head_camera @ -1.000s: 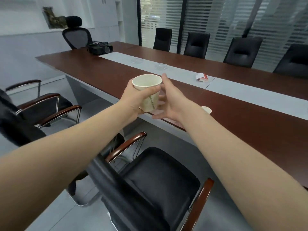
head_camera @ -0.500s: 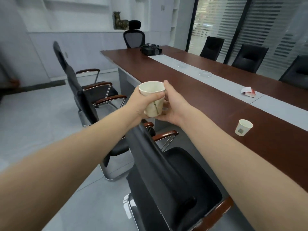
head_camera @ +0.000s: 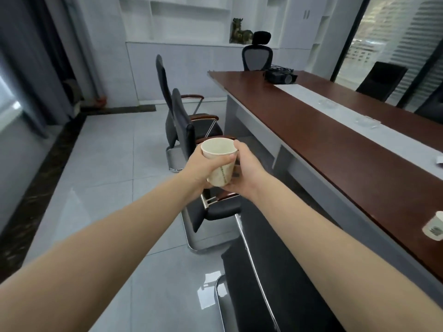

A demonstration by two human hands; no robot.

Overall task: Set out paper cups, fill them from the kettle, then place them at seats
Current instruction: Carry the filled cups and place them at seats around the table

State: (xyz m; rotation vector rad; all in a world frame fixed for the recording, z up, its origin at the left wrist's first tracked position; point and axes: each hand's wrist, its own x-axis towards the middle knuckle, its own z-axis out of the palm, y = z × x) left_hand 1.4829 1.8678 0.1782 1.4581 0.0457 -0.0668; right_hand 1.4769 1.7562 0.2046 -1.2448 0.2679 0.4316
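I carry a white paper cup [head_camera: 221,164] upright in front of me, out over the floor and the chairs. My left hand [head_camera: 201,167] grips its left side, thumb curled across the front. On the other side, my right hand [head_camera: 247,171] cups the wall and base, with a fingertip up by the rim. The inside of the cup is too unclear to show any liquid. Another paper cup [head_camera: 434,227] stands on the brown conference table [head_camera: 335,149] at the right edge. No kettle is in view.
Black chairs with wooden armrests [head_camera: 182,121] line the near side of the table, one directly below my arms [head_camera: 268,271]. A projector [head_camera: 280,76] sits at the table's far end, glass dishes [head_camera: 366,121] along the grey centre strip. Tiled floor [head_camera: 107,176] lies to the left.
My view has swung left and along the table; the held cup stays between both hands. The cup on the table has slid to the right edge of view.
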